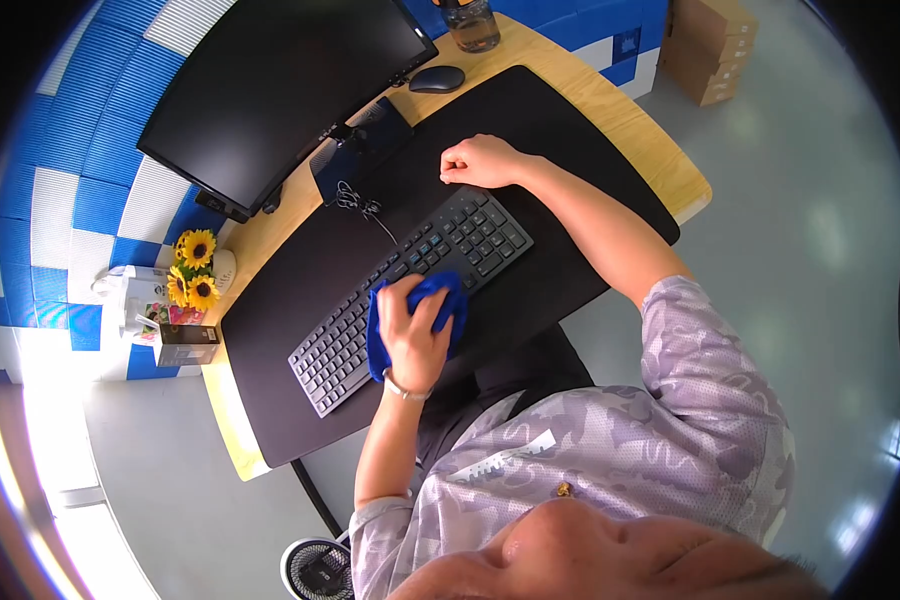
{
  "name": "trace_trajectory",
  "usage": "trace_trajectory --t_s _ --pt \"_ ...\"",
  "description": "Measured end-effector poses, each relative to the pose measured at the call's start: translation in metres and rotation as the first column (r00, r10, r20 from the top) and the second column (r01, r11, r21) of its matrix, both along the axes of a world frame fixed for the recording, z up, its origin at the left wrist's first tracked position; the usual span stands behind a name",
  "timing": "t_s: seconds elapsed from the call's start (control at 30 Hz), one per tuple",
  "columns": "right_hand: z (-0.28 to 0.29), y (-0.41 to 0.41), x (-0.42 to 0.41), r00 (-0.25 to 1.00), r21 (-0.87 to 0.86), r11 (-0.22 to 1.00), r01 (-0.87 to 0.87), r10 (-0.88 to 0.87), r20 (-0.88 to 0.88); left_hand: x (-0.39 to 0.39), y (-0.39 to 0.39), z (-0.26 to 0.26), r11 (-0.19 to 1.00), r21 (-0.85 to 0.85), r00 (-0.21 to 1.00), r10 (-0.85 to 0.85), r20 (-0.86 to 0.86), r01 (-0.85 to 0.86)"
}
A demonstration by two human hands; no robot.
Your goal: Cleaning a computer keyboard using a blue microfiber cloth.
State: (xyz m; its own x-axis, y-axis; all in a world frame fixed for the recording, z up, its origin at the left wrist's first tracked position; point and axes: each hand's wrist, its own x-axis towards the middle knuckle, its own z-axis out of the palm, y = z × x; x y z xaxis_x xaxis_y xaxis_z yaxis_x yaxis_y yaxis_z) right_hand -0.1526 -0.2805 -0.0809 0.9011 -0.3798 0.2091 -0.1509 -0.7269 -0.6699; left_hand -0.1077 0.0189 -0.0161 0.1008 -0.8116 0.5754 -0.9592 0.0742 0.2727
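Note:
A blue cloth point(375, 341) is bunched under my left hand point(414, 330), whose fingers grip it over the middle of a black keyboard point(330, 367). The cloth covers some of the keys. My right hand point(480, 161) is curled into a loose fist on the black desk mat point(555, 142), just beyond the number-pad end of the keyboard; nothing shows in it. The keyboard lies at a slant in this view. Its bundled cable point(356, 199) lies on the mat between the keyboard and the monitor stand's base point(367, 150).
A monitor point(285, 90) stands along the desk's back, with a mouse point(436, 79) and a bottle point(471, 26) at its right. Artificial sunflowers point(197, 251) in a white pot and a small box point(186, 345) stand at the left. A fan point(319, 570) is low at the left; cardboard boxes point(709, 52) are beyond the desk.

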Motion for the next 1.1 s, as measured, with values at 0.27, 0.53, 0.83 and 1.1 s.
trace_trajectory --t_s 0.27,0.53,0.83,1.1 --pt "0.002 -0.005 0.001 0.999 0.017 1.000 0.009 -0.008 -0.048 -0.014 -0.020 -0.006 0.984 0.181 0.998 -0.014 0.069 0.002" --pt "0.006 0.004 0.001 0.998 -0.005 1.000 0.015 -0.016 -0.068 0.029 -0.076 -0.013 0.967 0.196 0.976 0.126 0.177 -0.161" --pt "0.006 0.002 0.002 0.999 -0.018 1.000 0.008 -0.008 -0.041 0.034 -0.076 -0.022 0.990 0.137 0.984 -0.002 0.176 -0.022" --pt "0.001 -0.004 0.002 1.000 -0.009 1.000 -0.006 0.006 -0.030 0.010 -0.052 -0.023 0.981 0.158 0.984 -0.133 0.121 0.113"
